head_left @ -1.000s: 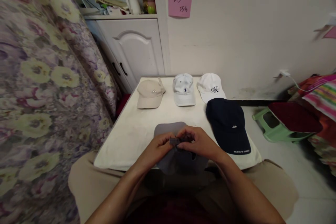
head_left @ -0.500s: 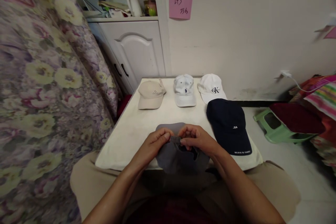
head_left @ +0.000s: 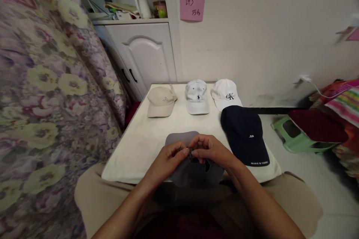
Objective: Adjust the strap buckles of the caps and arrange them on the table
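A grey baseball cap (head_left: pixel 187 173) lies at the near edge of the table, its brim pointing away from me and its back opening toward me. My left hand (head_left: pixel 169 157) pinches the cap's back strap between thumb and fingers. Close against it, my right hand (head_left: pixel 209 149) grips the same strap from the other side. The fingertips nearly meet and cover most of the strap and its fastening. To the right lies a navy cap (head_left: pixel 242 130) with small white lettering on its brim.
Along the table's back edge sit a beige cap (head_left: pixel 161 101), a pale blue cap (head_left: pixel 197 97) and a white cap (head_left: pixel 226 93). A cream cloth covers the table (head_left: pixel 134 153). A floral curtain (head_left: pixel 56 119) hangs at left; a green stool (head_left: pixel 297 134) stands at right.
My left hand has slid right along the strap, bringing its thumb up to the right fingertips. The strap end that showed between the hands is now mostly covered.
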Tool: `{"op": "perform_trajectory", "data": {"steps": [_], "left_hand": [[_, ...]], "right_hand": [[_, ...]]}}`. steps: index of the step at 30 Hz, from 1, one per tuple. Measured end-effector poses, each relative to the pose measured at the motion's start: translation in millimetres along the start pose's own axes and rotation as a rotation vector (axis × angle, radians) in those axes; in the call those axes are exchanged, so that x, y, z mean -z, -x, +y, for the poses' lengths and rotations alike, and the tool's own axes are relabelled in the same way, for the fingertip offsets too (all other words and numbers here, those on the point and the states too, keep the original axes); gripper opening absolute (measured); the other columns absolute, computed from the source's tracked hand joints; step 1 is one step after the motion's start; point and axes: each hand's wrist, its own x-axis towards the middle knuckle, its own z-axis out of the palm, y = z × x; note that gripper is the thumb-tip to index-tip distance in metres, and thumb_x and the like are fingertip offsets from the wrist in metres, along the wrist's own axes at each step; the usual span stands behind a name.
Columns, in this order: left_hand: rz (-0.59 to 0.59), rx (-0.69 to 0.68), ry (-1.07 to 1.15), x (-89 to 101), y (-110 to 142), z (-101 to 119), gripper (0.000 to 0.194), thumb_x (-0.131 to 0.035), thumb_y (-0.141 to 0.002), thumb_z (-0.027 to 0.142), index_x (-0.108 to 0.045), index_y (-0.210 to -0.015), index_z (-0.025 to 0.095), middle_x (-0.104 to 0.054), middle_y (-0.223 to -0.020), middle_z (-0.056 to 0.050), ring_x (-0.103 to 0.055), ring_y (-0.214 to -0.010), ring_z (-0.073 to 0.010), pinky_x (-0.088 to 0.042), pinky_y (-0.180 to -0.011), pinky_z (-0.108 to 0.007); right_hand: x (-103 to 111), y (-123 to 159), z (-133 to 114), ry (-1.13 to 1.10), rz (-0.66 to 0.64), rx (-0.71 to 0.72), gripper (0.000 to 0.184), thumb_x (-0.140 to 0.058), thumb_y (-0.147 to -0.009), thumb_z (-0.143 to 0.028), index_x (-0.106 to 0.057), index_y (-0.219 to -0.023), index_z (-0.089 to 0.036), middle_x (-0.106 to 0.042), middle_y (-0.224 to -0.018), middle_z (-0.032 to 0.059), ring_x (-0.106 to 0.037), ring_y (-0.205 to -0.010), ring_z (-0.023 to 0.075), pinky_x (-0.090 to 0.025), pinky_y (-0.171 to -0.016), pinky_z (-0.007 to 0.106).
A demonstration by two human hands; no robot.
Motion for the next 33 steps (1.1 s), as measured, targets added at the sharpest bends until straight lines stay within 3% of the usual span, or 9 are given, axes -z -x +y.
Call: {"op": "perform_trajectory", "data": {"steps": [8, 17, 21, 24, 33], "left_hand": [[0.011, 0.016, 0.113, 6.9, -1, -2, 0.031, -0.064, -0.083, 0.042, -0.059, -0.07, 0.015, -0.052, -0.065, 0.002, -0.042, -0.061, -0.0114, -0.03, -0.056, -0.022], [-0.223, -0.118, -0.064, 28.7, -4, 27, 0.028, -0.06, -0.086, 0.037, -0.059, -0.07, 0.015, -0.052, -0.068, 0.001, -0.044, -0.065, -0.0129, -0.031, -0.059, -0.025], [-0.181, -0.119, -0.112, 30.1, -11, 19, 0.029, -0.059, -0.087, 0.037, -0.054, -0.067, 0.016, -0.046, -0.065, 0.003, -0.039, -0.061, -0.0119, -0.028, -0.057, -0.025], [-0.161, -0.143, -0.134, 29.3, -12, 8, 0.029, -0.056, -0.089, 0.037, -0.053, -0.069, 0.016, -0.05, -0.07, 0.002, -0.044, -0.068, -0.0137, -0.033, -0.062, -0.025], [-0.048, -0.096, -0.3, 23.2, 0, 3, 0.03, -0.05, -0.094, 0.04, -0.054, -0.074, 0.018, -0.047, -0.07, 0.003, -0.044, -0.067, -0.0138, -0.032, -0.059, -0.023]], "right_hand": [[16, 5, 0, 0.023, -0.102, -0.028, 0.031, -0.078, -0.076, -0.026, -0.064, -0.101, -0.017, -0.065, -0.073, -0.0023, -0.056, -0.052, 0.007, -0.044, -0.048, 0.017], [2, 5, 0, -0.138, -0.076, 0.045, 0.02, -0.075, -0.075, -0.021, -0.064, -0.091, -0.016, -0.06, -0.063, -0.0056, -0.043, -0.041, 0.0031, -0.029, -0.039, 0.015], [-3, -2, 9, -0.216, 0.008, 0.035, 0.021, -0.076, -0.071, -0.021, -0.062, -0.086, -0.016, -0.056, -0.061, -0.0073, -0.038, -0.039, 0.0022, -0.024, -0.038, 0.016], [-3, -7, 15, -0.219, 0.058, 0.043, 0.022, -0.077, -0.07, -0.023, -0.063, -0.085, -0.016, -0.056, -0.063, -0.0069, -0.036, -0.04, 0.002, -0.023, -0.039, 0.017], [-2, -11, 18, -0.068, 0.122, 0.098, 0.021, -0.074, -0.074, -0.028, -0.063, -0.087, -0.016, -0.054, -0.064, -0.0068, -0.04, -0.042, 0.0037, -0.028, -0.042, 0.018]]}}
